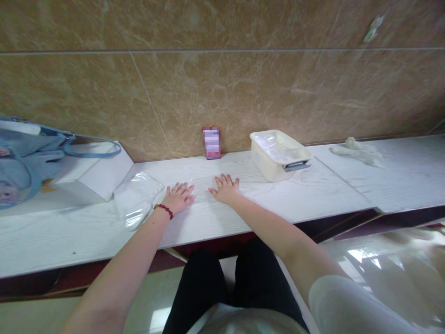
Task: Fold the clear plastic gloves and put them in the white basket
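My left hand (pixel 179 197) lies flat on the white wood-grain table (pixel 208 221), its fingers spread, with a red beaded bracelet (pixel 163 209) at the wrist. To its left is a stack of clear plastic bags (pixel 141 197), close beside the wrist. My right hand (pixel 225 189) also rests palm down with fingers apart. Between the two hands a faint, see-through sheet (pixel 200 190) seems to lie on the tabletop; its edges are hard to make out. Neither hand grips anything.
A cream plastic box (pixel 267 168) with clear bags inside stands right of my right hand. A phone (pixel 212 144) leans on the brown tiled wall. At left a blue bag (pixel 31 155) lies over a white box (pixel 100 174). Crumpled pale plastic (pixel 359 150) lies far right.
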A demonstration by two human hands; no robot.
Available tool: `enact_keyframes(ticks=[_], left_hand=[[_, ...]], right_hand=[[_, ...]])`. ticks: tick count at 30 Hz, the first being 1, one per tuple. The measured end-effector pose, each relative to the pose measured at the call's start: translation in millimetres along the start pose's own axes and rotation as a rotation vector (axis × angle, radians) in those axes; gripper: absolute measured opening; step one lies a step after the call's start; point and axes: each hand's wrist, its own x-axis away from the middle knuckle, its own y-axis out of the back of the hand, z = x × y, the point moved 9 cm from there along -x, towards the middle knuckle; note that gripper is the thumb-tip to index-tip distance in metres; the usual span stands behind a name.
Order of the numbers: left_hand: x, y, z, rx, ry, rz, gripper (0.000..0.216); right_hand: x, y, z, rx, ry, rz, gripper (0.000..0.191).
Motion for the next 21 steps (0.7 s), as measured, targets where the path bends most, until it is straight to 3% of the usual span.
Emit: enact_keyframes(ticks=[3, 6, 11, 21], left_hand=[[2.6, 11.1, -9.7, -0.02, -0.014, -0.058, 0.05], [4.2, 19.2, -41.1, 0.024, -0.12, -0.114, 0.05], [2.7, 12.0, -87.6, 0.121, -0.25, -0.086, 0.062], [0.9, -4.9, -95.7, 0.16, -0.211, 0.002, 0.069]], right_hand=[[6.9, 19.9, -5.6, -0.072, 0.049, -0.079, 0.06], [23.4, 43.1, -6.2, -0.114, 0.22, -0.151, 0.046], [57.7, 54.5, 0.8, -0.005, 0.49, -0.106, 0.036], [72.2, 40.8, 27.4, 0.199, 0.716, -0.085, 0.02]])
